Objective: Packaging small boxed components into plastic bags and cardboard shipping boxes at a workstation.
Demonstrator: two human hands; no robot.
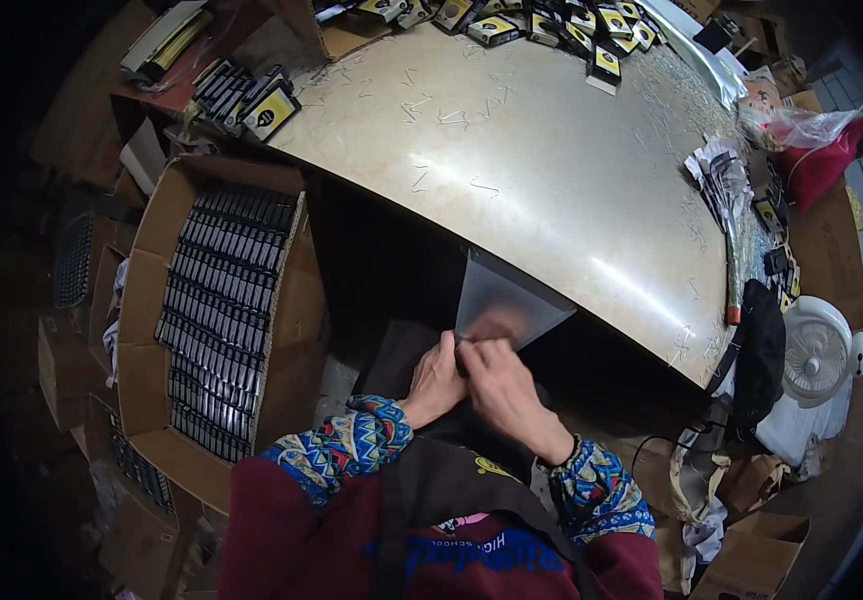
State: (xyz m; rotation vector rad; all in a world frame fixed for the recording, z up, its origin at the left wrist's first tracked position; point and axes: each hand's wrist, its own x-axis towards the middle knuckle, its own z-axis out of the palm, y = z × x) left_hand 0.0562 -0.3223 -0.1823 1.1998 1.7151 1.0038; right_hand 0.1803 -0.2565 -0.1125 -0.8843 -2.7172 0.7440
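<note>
Head view. Both hands low of centre, in front of the near edge of the worktop (572, 180). Grey, smooth panel (507, 290), roughly triangular, juts from beneath that edge; its near corner lies at the hands. Left hand (434, 384): fingers bent, tips beside the panel's near corner. Right hand (508, 398): just beside the left, fingers curled inward, slightly blurred. Small dark patch between the hands; cannot tell whether the fingers grip anything there. A blurred, skin-toned patch shows on the panel beyond the right hand.

Worktop: thin bent wire pieces (452, 118) scattered singly; black-and-yellow small boxes (606, 65) heaped along the far edge; another group of boxes (272, 110) at the left corner. Left of the person: open cardboard carton (302, 265), rows of dark packs (224, 305) inside. Right: white fan (814, 350), near a black cloth (758, 345).
</note>
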